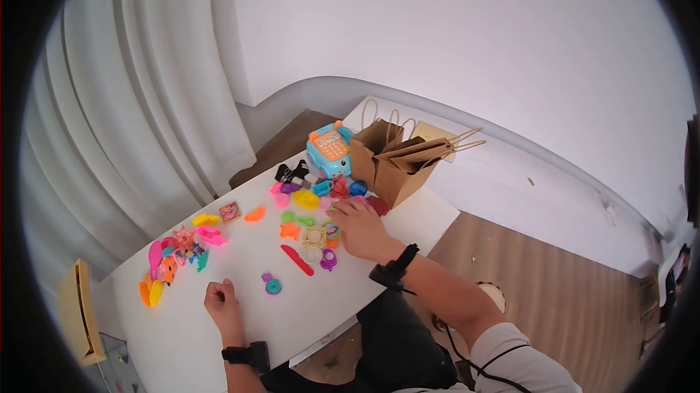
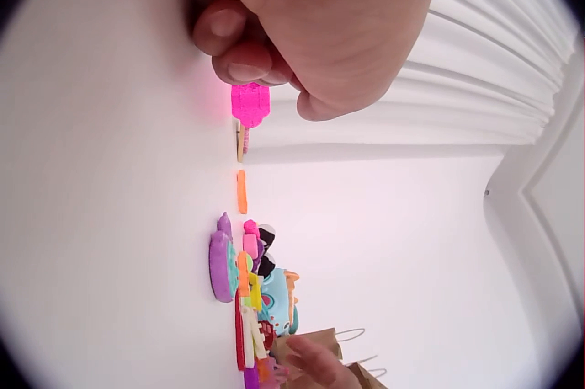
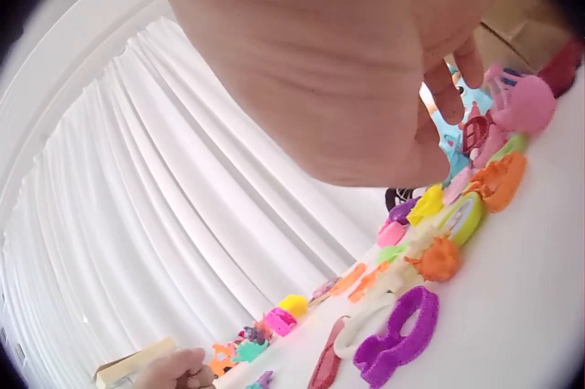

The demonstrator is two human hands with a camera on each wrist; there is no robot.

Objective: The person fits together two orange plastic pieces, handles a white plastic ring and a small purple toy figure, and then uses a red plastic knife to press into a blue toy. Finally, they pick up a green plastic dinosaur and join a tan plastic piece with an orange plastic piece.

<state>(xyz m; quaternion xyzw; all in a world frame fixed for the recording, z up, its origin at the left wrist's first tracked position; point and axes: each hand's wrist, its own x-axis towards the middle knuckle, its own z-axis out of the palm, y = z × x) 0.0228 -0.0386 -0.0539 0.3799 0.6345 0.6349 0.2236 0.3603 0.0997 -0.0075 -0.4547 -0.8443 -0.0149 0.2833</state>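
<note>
White curtain point(image 1: 160, 65) beside white table point(image 1: 244, 248). Far left: orange animal toy point(image 1: 168, 271). Left hand point(image 1: 224, 304): fingers curled in, nothing visibly held. Farther right: red toy point(image 1: 339, 187) in toy pile point(image 1: 306, 200); scattering of neighbours likely if raked, from tight crowding. Right hand point(image 1: 361, 230): fingers loosely extended over pile, no grip visible, contact unclear. Paper bags point(image 1: 403, 181): toppling possible from forward nudge.

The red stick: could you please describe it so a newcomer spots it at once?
On the white table in the head view, find the orange star left of the right hand. The red stick lies below it, the one long, straight piece there.
</note>
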